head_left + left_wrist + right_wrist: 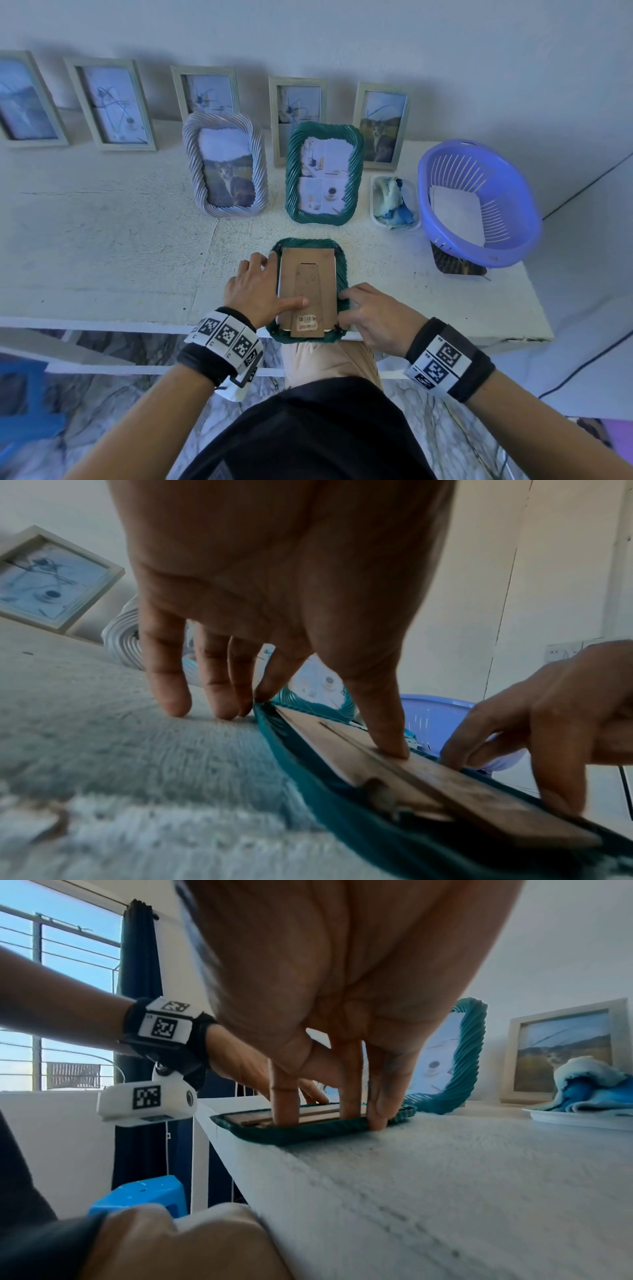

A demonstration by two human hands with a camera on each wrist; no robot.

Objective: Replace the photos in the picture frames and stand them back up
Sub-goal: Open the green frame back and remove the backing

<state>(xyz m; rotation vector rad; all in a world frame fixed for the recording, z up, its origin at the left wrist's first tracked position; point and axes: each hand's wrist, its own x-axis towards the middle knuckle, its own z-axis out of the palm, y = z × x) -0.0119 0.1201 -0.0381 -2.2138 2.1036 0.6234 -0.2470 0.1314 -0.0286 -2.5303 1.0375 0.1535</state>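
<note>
A green twisted picture frame [343,274] lies face down at the table's front edge, its brown backing board [308,274] with the folded stand facing up. My left hand [255,291] rests beside the frame's left side, thumb pressing flat on the backing board [342,753], the other fingers straight with their tips on the table. My right hand [368,310] has its fingertips down on the frame's right edge [308,1131] and on the board beside it. Neither hand [274,588] [342,988] grips anything. The photo side of the frame is hidden.
Behind stand a grey twisted frame [226,164] and a second green frame [323,174], with several pale frames [113,102] against the wall. At the right are a white tray [374,205] holding a cloth and a purple basket [479,202] holding paper. A blue stool [24,404] stands lower left.
</note>
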